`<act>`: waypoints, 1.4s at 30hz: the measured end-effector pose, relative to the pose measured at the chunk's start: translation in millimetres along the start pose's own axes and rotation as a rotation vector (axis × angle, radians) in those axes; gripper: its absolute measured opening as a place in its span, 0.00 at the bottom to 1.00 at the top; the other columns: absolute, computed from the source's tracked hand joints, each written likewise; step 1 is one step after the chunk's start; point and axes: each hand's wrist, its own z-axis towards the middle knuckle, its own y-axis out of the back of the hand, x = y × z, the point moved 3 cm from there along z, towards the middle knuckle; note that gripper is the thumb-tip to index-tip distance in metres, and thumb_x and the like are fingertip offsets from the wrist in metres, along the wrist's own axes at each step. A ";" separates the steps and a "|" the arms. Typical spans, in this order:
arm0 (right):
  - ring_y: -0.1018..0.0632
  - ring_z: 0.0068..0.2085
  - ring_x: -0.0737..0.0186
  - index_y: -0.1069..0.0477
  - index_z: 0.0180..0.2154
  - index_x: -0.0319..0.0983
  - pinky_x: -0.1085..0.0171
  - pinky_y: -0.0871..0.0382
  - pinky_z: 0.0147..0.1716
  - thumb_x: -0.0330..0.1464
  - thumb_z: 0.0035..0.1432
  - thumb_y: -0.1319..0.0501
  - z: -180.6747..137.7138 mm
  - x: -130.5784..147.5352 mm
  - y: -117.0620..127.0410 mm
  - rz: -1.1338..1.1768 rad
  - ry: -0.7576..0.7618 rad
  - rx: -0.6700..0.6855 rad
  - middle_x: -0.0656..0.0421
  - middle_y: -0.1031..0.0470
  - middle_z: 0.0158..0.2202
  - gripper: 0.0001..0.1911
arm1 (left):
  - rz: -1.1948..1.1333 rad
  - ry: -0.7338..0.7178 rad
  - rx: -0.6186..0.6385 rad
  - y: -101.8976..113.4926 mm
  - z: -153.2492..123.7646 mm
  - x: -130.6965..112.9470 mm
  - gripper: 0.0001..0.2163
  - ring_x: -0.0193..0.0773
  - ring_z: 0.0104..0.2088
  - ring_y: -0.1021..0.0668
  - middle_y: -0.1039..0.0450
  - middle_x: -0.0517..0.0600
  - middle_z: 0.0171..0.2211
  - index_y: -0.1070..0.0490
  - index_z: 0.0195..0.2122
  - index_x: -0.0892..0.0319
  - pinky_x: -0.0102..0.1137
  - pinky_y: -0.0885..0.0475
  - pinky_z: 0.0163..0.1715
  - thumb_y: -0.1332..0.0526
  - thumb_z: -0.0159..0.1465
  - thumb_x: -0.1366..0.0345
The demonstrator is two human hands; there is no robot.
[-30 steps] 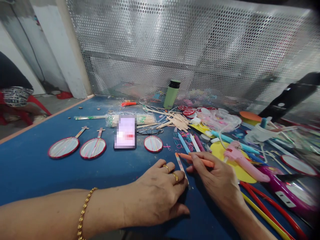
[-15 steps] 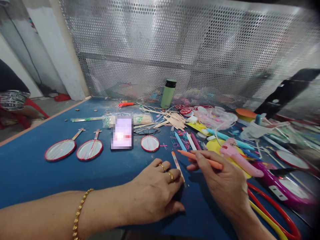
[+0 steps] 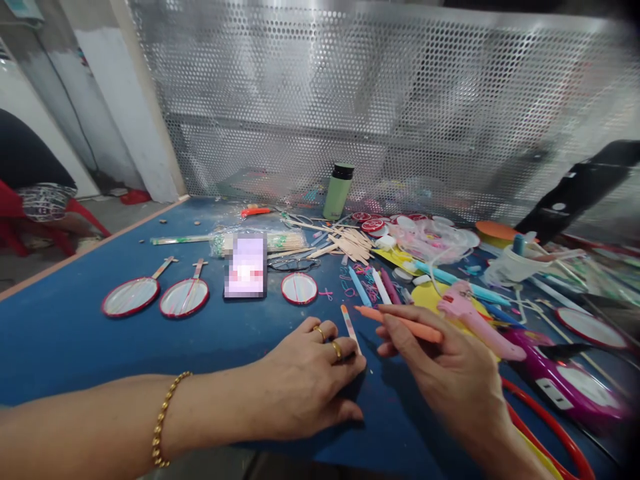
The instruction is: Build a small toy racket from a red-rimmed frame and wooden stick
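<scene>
My left hand [image 3: 305, 383] lies on the blue table [image 3: 75, 347], its fingers pressed down on the near end of a flat wooden stick [image 3: 349, 325] with coloured marks. My right hand [image 3: 440, 373] is closed round an orange marker [image 3: 400, 323]; the marker's tip sits just right of the stick's far end. A gold bracelet and two rings are on the left arm and hand.
Two round red-rimmed paddles [image 3: 131, 296] [image 3: 185, 297], a phone [image 3: 245, 265] and a small red-rimmed disc [image 3: 299, 288] lie ahead. Loose sticks [image 3: 345, 241], a green bottle [image 3: 338, 190], a pink glue gun [image 3: 475, 320] and markers crowd the right. Perforated metal screen behind.
The right hand with the orange marker has lifted slightly and drawn nearer the stick. The left hand stays on the stick. The view shifted a little.
</scene>
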 end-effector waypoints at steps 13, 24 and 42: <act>0.19 0.24 0.64 0.23 0.41 0.40 0.69 0.25 0.25 0.48 0.63 0.40 -5.0 -22.3 -23.2 0.024 -0.164 0.023 0.59 0.18 0.29 0.19 | 0.043 -0.036 -0.038 -3.7 -0.4 1.6 0.24 0.48 0.49 0.30 0.28 0.52 0.53 0.34 0.59 0.58 0.43 0.39 0.44 0.43 0.70 0.47; 0.20 0.24 0.65 0.22 0.41 0.40 0.69 0.25 0.25 0.48 0.63 0.40 -2.2 -24.3 -26.3 0.007 -0.162 0.035 0.59 0.19 0.29 0.20 | 0.057 -0.038 -0.055 -2.0 -0.3 1.6 0.23 0.48 0.48 0.29 0.27 0.51 0.51 0.33 0.58 0.57 0.42 0.39 0.45 0.43 0.70 0.47; 0.20 0.24 0.64 0.22 0.42 0.40 0.68 0.26 0.25 0.48 0.64 0.42 -1.2 -19.0 -25.9 -0.049 -0.139 0.066 0.59 0.18 0.28 0.19 | 0.061 -0.041 -0.062 -2.3 -0.2 0.2 0.23 0.48 0.48 0.29 0.27 0.52 0.50 0.33 0.57 0.58 0.42 0.39 0.44 0.42 0.69 0.47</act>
